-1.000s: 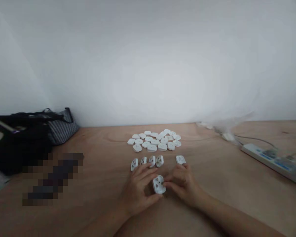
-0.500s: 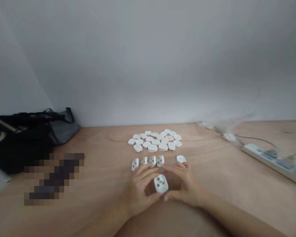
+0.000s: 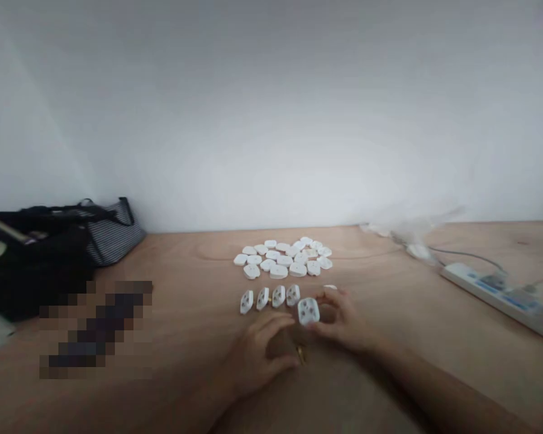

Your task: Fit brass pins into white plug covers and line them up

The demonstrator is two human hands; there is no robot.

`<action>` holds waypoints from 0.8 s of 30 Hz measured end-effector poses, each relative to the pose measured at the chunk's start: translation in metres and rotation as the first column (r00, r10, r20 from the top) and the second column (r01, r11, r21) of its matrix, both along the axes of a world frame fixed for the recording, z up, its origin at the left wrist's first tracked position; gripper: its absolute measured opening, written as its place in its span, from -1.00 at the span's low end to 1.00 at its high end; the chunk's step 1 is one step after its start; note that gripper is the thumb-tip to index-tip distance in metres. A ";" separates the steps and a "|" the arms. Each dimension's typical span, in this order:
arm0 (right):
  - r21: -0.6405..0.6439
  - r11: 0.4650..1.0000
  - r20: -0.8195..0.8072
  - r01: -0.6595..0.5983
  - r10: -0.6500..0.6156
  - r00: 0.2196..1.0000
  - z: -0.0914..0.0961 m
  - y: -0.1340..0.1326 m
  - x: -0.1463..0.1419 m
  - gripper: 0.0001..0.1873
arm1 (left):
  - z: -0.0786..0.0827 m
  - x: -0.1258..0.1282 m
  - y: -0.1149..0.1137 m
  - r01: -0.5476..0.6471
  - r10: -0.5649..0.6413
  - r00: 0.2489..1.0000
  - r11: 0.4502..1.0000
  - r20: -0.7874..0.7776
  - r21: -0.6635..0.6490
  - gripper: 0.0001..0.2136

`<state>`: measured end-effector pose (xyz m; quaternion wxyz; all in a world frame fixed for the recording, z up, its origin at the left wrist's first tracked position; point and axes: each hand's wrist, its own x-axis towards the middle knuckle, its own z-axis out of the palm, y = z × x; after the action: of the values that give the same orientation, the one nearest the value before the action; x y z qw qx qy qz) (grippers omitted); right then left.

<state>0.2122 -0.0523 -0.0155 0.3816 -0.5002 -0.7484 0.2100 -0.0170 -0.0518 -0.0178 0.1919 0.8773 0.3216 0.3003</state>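
My right hand (image 3: 344, 319) grips a white three-pin plug housing (image 3: 308, 311) between thumb and fingers, with its hollow side and metal contacts facing me. My left hand (image 3: 265, 352) holds nothing, its thumb and fingers apart. Close to that thumb's tip is a small brass-coloured piece (image 3: 301, 354); whether they touch I cannot tell. Just beyond the hands stands a row of several similar housings (image 3: 278, 296) on edge. Another white piece (image 3: 330, 287) lies partly hidden behind my right fingers.
Farther back on the wooden table lies a cluster of several white plug parts (image 3: 283, 260). A black bag (image 3: 40, 259) and a pixelated dark object (image 3: 104, 325) are at left. On the right are a power strip (image 3: 493, 292) with cables and a clear plastic bag (image 3: 409, 235).
The housing has moved from between both hands forward and right, now in my right hand alone. My left hand has let go of it, and the brass-coloured piece has come into sight.
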 end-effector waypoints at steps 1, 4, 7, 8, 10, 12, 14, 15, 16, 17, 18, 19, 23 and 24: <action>0.044 0.997 0.057 0.070 -0.072 0.996 0.001 0.007 0.004 -0.62 | 0.001 0.000 -0.001 0.022 -0.023 0.999 0.999 -0.032 -0.030 -0.52; 0.116 0.982 0.233 0.150 -0.173 0.957 0.001 0.027 0.013 -0.63 | 0.003 0.001 -0.003 0.059 -0.068 0.992 0.995 -0.106 -0.084 -0.60; 0.125 0.981 0.288 0.145 -0.176 0.941 -0.004 0.038 0.013 -0.59 | 0.006 0.003 -0.004 0.103 -0.114 0.982 0.992 -0.149 -0.080 -0.62; 0.128 0.982 0.305 0.136 -0.169 0.937 -0.005 0.039 0.011 -0.58 | 0.007 0.004 -0.004 0.118 -0.128 0.978 0.990 -0.167 -0.073 -0.62; 0.136 0.984 0.335 0.117 -0.157 0.929 -0.009 0.040 0.008 -0.57 | 0.010 0.005 -0.004 0.155 -0.164 0.964 0.986 -0.210 -0.057 -0.62; 0.148 0.983 0.358 0.105 -0.152 0.921 -0.010 0.039 0.006 -0.54 | 0.011 0.006 -0.004 0.188 -0.189 0.950 0.982 -0.250 -0.029 -0.62; 0.155 0.982 0.382 0.107 -0.159 0.910 -0.010 0.039 0.010 -0.50 | 0.012 0.006 -0.004 0.205 -0.196 0.940 0.979 -0.278 0.003 -0.61; 0.149 0.982 0.399 0.114 -0.166 0.902 -0.009 0.040 0.014 -0.48 | 0.011 0.005 -0.005 0.205 -0.192 0.938 0.979 -0.288 0.016 -0.61; 0.141 0.982 0.416 0.125 -0.174 0.893 -0.009 0.040 0.020 -0.47 | 0.011 0.005 -0.005 0.202 -0.185 0.938 0.979 -0.293 0.026 -0.61; 0.120 0.983 0.439 0.139 -0.178 0.881 -0.009 0.041 0.026 -0.46 | 0.010 0.005 -0.005 0.198 -0.180 0.938 0.980 -0.295 0.031 -0.63; 0.104 0.984 0.452 0.145 -0.176 0.874 -0.008 0.041 0.033 -0.47 | 0.010 0.004 -0.005 0.196 -0.179 0.939 0.980 -0.294 0.030 -0.64; 0.094 0.984 0.459 0.149 -0.176 0.871 -0.008 0.042 0.040 -0.46 | 0.009 0.004 -0.005 0.196 -0.181 0.941 0.980 -0.287 0.025 -0.65; 0.032 0.993 0.498 0.113 -0.114 0.859 -0.010 0.043 0.059 -0.45 | 0.005 0.005 -0.002 0.194 -0.191 0.955 0.981 -0.225 -0.010 -0.65; 0.020 0.994 0.505 0.103 -0.099 0.858 -0.009 0.043 0.060 -0.48 | 0.004 0.005 -0.001 0.191 -0.190 0.960 0.981 -0.204 -0.015 -0.66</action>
<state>0.2722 -0.0093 -0.0248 0.1810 -0.5777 -0.7941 0.0546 -0.0121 -0.0527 -0.0134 0.1836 0.9308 0.2530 0.1894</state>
